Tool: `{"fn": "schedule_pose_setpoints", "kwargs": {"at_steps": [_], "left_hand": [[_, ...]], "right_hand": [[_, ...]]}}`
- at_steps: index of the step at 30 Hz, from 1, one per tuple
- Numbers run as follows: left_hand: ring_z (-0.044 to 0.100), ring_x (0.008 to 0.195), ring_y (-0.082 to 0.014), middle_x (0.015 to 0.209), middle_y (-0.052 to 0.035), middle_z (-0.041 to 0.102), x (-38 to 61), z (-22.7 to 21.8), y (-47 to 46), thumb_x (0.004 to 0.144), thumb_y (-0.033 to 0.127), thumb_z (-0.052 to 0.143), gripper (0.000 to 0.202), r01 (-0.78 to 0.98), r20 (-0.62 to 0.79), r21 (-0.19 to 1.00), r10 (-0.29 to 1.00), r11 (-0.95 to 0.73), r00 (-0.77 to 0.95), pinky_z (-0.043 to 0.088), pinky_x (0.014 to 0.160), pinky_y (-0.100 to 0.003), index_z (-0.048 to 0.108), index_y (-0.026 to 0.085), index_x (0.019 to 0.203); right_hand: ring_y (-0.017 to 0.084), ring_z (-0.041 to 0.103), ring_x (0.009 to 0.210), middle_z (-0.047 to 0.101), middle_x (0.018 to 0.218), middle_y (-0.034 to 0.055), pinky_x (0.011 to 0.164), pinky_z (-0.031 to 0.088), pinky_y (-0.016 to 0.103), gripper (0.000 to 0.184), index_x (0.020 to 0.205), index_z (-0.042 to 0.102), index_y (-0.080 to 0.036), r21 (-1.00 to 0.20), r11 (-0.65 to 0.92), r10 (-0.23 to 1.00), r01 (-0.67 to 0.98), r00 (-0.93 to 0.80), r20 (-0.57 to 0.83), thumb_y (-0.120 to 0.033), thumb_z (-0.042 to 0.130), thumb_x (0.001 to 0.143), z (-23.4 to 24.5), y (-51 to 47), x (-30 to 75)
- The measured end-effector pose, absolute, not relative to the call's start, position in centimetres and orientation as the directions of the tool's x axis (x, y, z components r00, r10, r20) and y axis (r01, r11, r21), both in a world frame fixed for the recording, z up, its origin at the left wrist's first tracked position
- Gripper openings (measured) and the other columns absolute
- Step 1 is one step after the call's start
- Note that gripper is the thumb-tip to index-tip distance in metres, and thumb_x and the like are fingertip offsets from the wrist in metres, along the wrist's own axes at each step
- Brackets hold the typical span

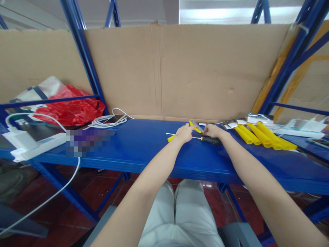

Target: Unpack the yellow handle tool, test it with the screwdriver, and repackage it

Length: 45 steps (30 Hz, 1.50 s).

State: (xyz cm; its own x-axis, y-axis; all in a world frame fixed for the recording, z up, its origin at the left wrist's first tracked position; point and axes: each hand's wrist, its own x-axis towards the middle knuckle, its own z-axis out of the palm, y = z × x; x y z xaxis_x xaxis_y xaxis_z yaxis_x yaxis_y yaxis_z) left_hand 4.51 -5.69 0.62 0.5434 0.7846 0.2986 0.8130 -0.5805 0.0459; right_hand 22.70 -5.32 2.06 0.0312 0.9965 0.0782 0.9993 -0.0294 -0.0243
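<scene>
Behind the screwdriver [212, 140], cardboard [205, 68] stands upright; beneath it spreads the blue desk [144, 151]. Well left of the screwdriver sits a red bag [74, 106]; near its right, yellow tubes [259, 134] lie in a row. Over its shaft, the left hand [183, 133] holds the yellow piece [197, 127], just behind the screwdriver. Behind its handle, the right hand [212, 131] is curled narrow at the piece; whether it grips, I cannot tell.
</scene>
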Motion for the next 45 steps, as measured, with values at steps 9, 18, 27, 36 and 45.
{"fn": "schedule_pose_setpoints", "kwargs": {"at_steps": [9,18,27,36,45], "left_hand": [[0.062,0.111,-0.0241,0.126,-0.01,0.056,4.5,0.5,-5.6,0.096,0.019,0.043,0.048,0.81,0.307,0.073,0.785,-0.582,0.537,0.049,0.093,-0.035,0.05,0.032,0.141],[0.063,0.11,-0.0238,0.127,-0.011,0.056,4.5,0.5,-5.5,0.096,0.019,0.041,0.049,0.805,0.296,0.055,0.779,-0.591,0.552,0.05,0.093,-0.034,0.047,0.029,0.144],[0.063,0.111,-0.0251,0.128,-0.0127,0.056,4.5,0.6,-5.6,0.097,0.021,0.043,0.05,0.81,0.299,0.066,0.786,-0.583,0.541,0.05,0.092,-0.035,0.042,0.027,0.147],[0.062,0.114,-0.0237,0.132,-0.0129,0.057,4.7,0.4,-5.3,0.096,0.021,0.045,0.052,0.81,0.308,0.089,0.789,-0.58,0.531,0.049,0.094,-0.033,0.039,0.024,0.148],[0.061,0.116,-0.0241,0.134,-0.0157,0.058,4.8,0.2,-5.3,0.095,0.021,0.049,0.056,0.811,0.326,0.105,0.791,-0.575,0.518,0.049,0.095,-0.033,0.034,0.016,0.149]], "right_hand": [[0.027,0.067,0.1,0.073,0.101,0.0155,0.08,0.049,0.029,0.015,0.088,0.075,-0.016,0.06,-0.021,0.986,0.998,0.011,0.164,-0.016,0.067,0.076,1.8,-4.8,23.5],[0.03,0.066,0.104,0.071,0.102,0.0226,0.085,0.05,0.032,0.024,0.098,0.073,-0.008,0.111,-0.034,0.991,0.993,0.02,0.13,-0.011,0.065,0.075,2.1,-5.0,23.1],[0.021,0.065,0.074,0.063,0.06,0.0064,0.066,0.046,0.025,0.009,0.066,0.068,-0.014,-0.283,-0.112,0.945,0.953,0.191,0.266,-0.017,0.068,0.075,1.5,-4.6,25.7],[0.009,0.056,0.05,0.06,0.062,0.0011,0.048,0.045,0.019,0.02,0.07,0.051,-0.017,-0.935,0.045,0.843,0.351,0.489,0.224,-0.013,0.068,0.081,2.8,-5.2,24.7],[0.007,0.045,0.046,0.049,0.055,-0.003,0.049,0.043,0.018,0.023,0.074,0.048,-0.017,-0.997,0.071,0.924,0.021,0.376,0.074,-0.011,0.043,0.096,4.4,-6.6,23.2]]}}
